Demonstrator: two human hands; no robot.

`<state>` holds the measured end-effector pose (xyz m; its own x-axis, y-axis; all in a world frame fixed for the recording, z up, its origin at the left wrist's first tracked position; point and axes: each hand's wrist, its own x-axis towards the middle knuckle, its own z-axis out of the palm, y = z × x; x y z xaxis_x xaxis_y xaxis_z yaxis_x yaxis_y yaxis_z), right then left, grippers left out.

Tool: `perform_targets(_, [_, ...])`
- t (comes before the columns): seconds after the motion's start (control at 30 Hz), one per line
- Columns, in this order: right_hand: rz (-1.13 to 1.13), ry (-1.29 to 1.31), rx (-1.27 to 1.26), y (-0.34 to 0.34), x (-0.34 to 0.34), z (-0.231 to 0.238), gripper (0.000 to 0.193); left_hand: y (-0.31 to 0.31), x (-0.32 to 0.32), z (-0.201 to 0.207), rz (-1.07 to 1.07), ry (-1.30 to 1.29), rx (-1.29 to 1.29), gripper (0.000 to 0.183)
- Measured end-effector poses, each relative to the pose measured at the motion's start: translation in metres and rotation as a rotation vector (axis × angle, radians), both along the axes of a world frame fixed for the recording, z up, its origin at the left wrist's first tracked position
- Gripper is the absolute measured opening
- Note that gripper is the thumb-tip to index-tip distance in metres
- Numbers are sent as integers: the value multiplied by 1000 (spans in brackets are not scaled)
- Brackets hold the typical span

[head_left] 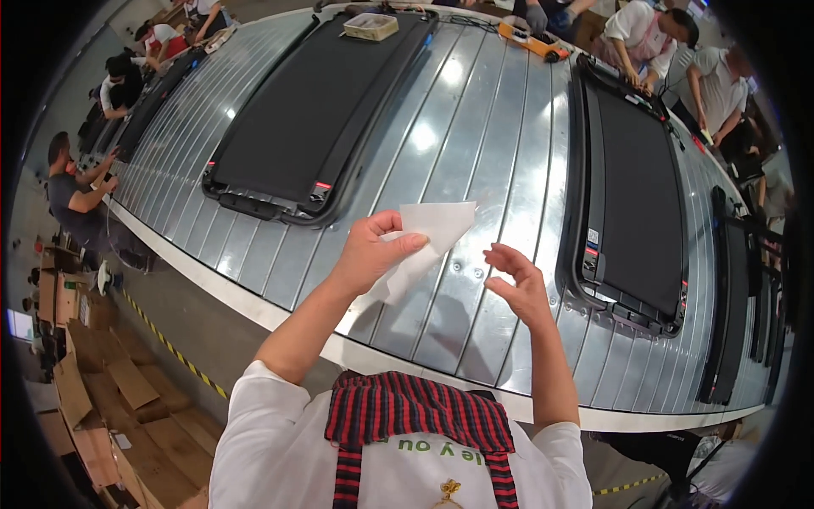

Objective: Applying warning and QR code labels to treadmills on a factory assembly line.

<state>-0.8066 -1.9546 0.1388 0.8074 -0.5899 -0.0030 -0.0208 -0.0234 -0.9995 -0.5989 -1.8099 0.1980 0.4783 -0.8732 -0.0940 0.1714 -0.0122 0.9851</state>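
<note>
Pinched between the thumb and fingers of my left hand (373,253) is a thin white sheet (438,222), perhaps paper or backing film. It is bent, with one part hanging down below my thumb. My right hand (517,284) is held to the right of the sheet, apart from it, with thumb and fingers spread and nothing between them. Both hands are above the slatted metal table (449,331). To the left beyond my left hand lies a long black framed panel (297,110), and a similar panel (638,195) lies to the right of my right hand.
A clear box of small parts (370,26) rests on the left panel's far end. An orange tool (532,41) lies at the table's far edge. Several people work around the table, one at the right panel's far end. Flattened cardboard boxes (136,407) cover the floor at left.
</note>
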Motion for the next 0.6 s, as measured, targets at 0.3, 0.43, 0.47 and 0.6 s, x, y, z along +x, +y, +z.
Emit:
perform_targets(0.3, [199,157,-843,100,80,115,44,101,54,45,-245,-288,33,20])
perform_targets(0.43, [159,113,-404,147,128,123,19,147,89,53,-117,-83,-82,27])
perform_targets(0.47, [153,159,-308,155,139,127,19,160,101,46,-151,-72,-78,31])
perform_targets(0.6, [124,142,-385,184,193,132,20,196,134,24,-173,-60,-31,37])
